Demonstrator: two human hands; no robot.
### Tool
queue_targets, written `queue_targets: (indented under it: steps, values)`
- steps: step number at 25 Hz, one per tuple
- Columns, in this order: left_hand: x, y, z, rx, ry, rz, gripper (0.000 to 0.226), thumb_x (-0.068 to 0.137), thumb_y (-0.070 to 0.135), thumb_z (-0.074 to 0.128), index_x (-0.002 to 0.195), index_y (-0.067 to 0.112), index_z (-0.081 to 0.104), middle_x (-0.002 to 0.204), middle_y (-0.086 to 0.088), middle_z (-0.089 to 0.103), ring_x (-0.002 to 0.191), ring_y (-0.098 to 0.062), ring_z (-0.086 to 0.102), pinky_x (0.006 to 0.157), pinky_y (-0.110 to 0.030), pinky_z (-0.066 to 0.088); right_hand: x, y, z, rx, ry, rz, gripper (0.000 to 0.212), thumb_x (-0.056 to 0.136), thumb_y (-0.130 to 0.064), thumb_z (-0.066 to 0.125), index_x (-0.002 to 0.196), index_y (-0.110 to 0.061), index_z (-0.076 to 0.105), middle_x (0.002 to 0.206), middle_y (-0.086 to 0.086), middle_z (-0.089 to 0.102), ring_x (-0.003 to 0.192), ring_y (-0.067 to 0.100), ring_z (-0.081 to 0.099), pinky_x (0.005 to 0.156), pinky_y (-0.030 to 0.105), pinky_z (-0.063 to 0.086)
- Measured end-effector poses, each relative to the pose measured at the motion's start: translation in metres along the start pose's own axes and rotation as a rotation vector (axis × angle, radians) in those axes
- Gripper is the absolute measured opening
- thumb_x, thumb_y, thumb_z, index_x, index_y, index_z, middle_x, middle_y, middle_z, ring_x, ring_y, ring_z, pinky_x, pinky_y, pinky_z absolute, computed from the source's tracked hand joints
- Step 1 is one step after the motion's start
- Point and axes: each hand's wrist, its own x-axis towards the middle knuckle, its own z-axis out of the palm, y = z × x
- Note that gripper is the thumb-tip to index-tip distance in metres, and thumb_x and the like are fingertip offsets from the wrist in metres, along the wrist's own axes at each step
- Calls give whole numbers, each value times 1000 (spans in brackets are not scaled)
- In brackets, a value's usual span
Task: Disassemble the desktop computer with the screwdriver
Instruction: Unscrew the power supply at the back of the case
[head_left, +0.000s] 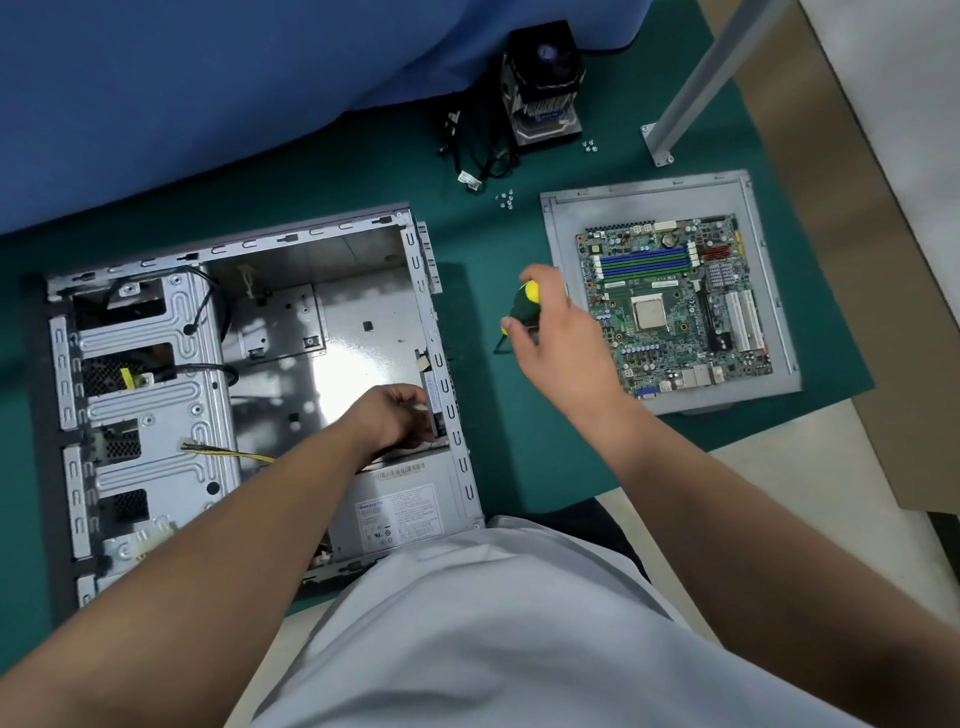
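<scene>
**benchnoob:** So where's everything sitting right now?

**oldtech:** The computer case (249, 395) lies on its side, open face up, at about 9 o'clock on the green mat (498, 415). Its long axis runs roughly 12 to 6, with the drive cage along the 9 o'clock side and the power supply (400, 512) in the 6 o'clock end. The motherboard (675, 306) is already out, resting on the side panel (561, 218) at 3 o'clock. The cooler fan (543, 83) is up at 12, with loose screws (505, 199) near it.

**benchnoob:** Hands?

**oldtech:** The left hand (400, 415) is inside the case at its 3 o'clock wall, fingers curled around a small gray part there; can't tell exactly what it is. The right hand (550, 332) hovers over the mat between case and board, wrapped around the screwdriver (522, 306), green and yellow handle up toward 12, shaft pointing down toward 6-7.

**benchnoob:** How's the case going to handle?

**oldtech:** My guess: stiff sheet steel, bulky more than heavy now it's gutted, and the edges can bite. I'd grab the folded rims, not the thin tabs. The power supply is probably the heavy bit left, so support it once its screws come out.
</scene>
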Motion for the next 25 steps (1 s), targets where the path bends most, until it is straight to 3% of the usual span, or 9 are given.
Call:
queue_targets:
  steps: [3,5,7,9,13,25]
  values:
    - [2,-3,-1,-14,-25,-35,28,100,-11,52,94,8,72,73,-16,75,59,-20,72,68,-33,63,-6,20,-2,295,67,283,46,96,-27,64,130,-34,32,85,4,70,74,26,71,71,45,59]
    - [4,-3,-1,1,-28,-43,30,100,-11,52,93,10,72,73,-15,76,58,-19,72,62,-31,62,-15,36,1,550,101,479,50,97,-22,65,132,-34,32,95,4,71,78,20,75,79,45,62]
    - [4,-2,-1,11,-25,-65,36,100,-12,50,90,13,72,73,-13,76,56,-17,71,55,-27,60,-26,51,7,787,122,639,55,98,-14,65,138,-29,31,109,11,69,85,21,77,83,39,63]
    - [2,0,-1,16,-37,-86,39,101,-13,46,90,15,71,74,-10,77,56,-15,70,54,-25,58,-36,62,15,911,126,746,55,98,-11,65,138,-29,31,103,10,72,86,24,78,87,41,62]
    - [1,1,0,29,-61,-87,39,102,-13,45,93,16,70,72,-8,76,56,-13,69,54,-24,57,-48,73,30,1022,130,800,57,97,-7,66,138,-27,33,83,-2,77,85,30,78,82,42,64]
    - [1,1,0,45,-56,-78,38,104,-7,47,87,17,71,73,-8,76,55,-11,67,52,-21,56,-49,72,34,1053,134,816,55,97,-6,67,137,-27,36,96,9,72,84,30,78,76,35,63]
